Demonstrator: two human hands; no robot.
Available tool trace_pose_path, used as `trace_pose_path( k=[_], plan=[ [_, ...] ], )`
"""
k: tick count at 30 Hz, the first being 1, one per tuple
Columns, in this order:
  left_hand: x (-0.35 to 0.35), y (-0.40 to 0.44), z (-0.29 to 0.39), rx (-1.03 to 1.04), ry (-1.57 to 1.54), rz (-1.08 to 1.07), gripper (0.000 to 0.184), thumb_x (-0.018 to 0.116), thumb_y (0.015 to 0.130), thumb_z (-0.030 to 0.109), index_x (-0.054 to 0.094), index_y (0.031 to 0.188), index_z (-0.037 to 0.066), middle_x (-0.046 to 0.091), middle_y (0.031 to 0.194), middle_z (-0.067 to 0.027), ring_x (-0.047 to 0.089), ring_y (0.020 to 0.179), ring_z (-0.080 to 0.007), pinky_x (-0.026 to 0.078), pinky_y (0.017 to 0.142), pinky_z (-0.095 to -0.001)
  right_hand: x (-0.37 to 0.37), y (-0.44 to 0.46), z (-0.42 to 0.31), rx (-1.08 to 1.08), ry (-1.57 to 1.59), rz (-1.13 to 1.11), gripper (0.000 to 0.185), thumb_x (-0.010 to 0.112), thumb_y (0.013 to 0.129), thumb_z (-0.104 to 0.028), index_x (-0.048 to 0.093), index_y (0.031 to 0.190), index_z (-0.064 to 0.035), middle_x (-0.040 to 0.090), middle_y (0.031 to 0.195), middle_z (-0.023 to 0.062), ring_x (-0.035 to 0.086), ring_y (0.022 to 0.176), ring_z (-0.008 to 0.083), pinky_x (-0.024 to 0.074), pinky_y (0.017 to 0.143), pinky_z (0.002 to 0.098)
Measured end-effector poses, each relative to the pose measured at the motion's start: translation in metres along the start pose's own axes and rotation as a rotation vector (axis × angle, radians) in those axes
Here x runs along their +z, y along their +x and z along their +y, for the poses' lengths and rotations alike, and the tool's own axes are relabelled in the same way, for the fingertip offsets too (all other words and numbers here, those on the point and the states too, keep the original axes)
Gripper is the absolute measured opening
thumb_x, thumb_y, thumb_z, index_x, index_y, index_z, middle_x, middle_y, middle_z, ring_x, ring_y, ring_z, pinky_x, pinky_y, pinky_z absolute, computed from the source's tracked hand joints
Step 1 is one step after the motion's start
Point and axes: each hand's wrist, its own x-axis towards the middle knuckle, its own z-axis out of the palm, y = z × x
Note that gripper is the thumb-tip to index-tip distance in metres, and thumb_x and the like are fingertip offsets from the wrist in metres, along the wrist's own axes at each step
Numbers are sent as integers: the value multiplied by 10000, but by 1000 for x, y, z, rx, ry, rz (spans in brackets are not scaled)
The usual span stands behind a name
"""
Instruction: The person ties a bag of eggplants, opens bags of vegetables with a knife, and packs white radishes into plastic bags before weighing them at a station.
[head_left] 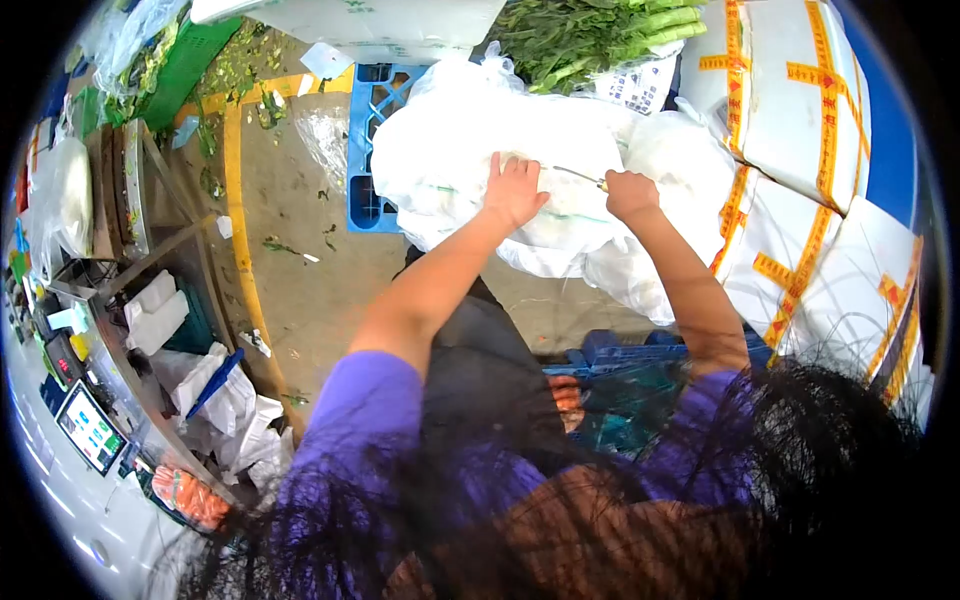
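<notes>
From the head camera, we see the white bags (450,130) lying over the blue pallet (360,205), whose left edge shows bare, with open floor (330,290) beyond it and taped boxes (775,240) crowding the right side. Greens (600,40) border the far edge. Our 2 arms stretch forward. Our left hand (515,190) lies flat on the bags, fingers spread; our right hand (632,194) is closed around a knife (577,174), its blade pointing left over the plastic.
</notes>
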Motion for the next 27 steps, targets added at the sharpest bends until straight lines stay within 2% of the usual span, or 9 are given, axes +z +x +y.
trace_pose_path(
  k=[3,6,9,14,17,21,24,26,27],
  plan=[
    [12,1,5,19,34,116,405,571,800,368,554,1063,60,553,1103,-89,445,1114,-236,210,1025,-451,-3,2,-4,32,-50,-32,162,516,779,-138,602,906,-84,647,852,117,635,804,278,504,690,382],
    [3,4,4,-10,-1,-64,341,583,779,353,614,960,66,607,950,-73,483,1026,-227,298,924,-406,-5,7,-12,-1,-56,-50,176,517,773,-136,608,913,-81,647,854,119,635,811,280,503,702,385],
    [11,-3,1,89,-65,140,219,611,747,294,647,824,93,622,835,-38,501,933,-223,329,831,-377,0,14,-30,-77,-59,-49,178,509,768,-133,602,911,-80,644,849,131,632,809,291,501,703,394],
    [21,-28,-2,149,-267,217,97,626,711,197,621,727,102,597,781,-19,495,860,-232,340,830,-375,22,5,0,-79,-77,2,170,495,770,-124,561,921,-79,639,829,154,631,786,303,499,689,397],
    [27,-36,12,175,-288,262,81,626,699,174,607,702,96,578,751,-19,497,846,-231,342,828,-377,7,-13,20,-41,-153,-92,165,494,774,-116,541,929,-84,639,817,152,632,791,298,500,682,393],
    [23,-37,17,186,-316,311,65,621,688,154,598,689,93,559,726,-20,497,848,-225,348,822,-379,27,25,-6,-309,-203,54,146,500,773,-114,539,909,-77,640,785,144,636,760,292,496,680,400],
    [17,-46,14,222,-302,264,58,616,687,144,595,700,93,558,725,-19,494,854,-221,348,820,-374,32,4,34,-290,-119,57,93,518,744,-95,573,815,-70,639,790,149,643,729,284,505,612,401],
    [15,-49,13,258,-291,240,55,613,686,138,589,707,93,557,726,-16,492,853,-219,348,818,-372,35,-20,81,-114,-140,-85,94,513,743,-93,562,818,-66,632,782,167,638,730,304,501,612,411],
    [16,-53,15,269,-286,231,53,611,686,134,585,708,94,556,726,-14,491,850,-219,348,817,-371,35,-23,81,-142,-152,-57,101,513,744,-93,557,831,-65,631,781,169,637,727,307,501,613,411]
  ],
)
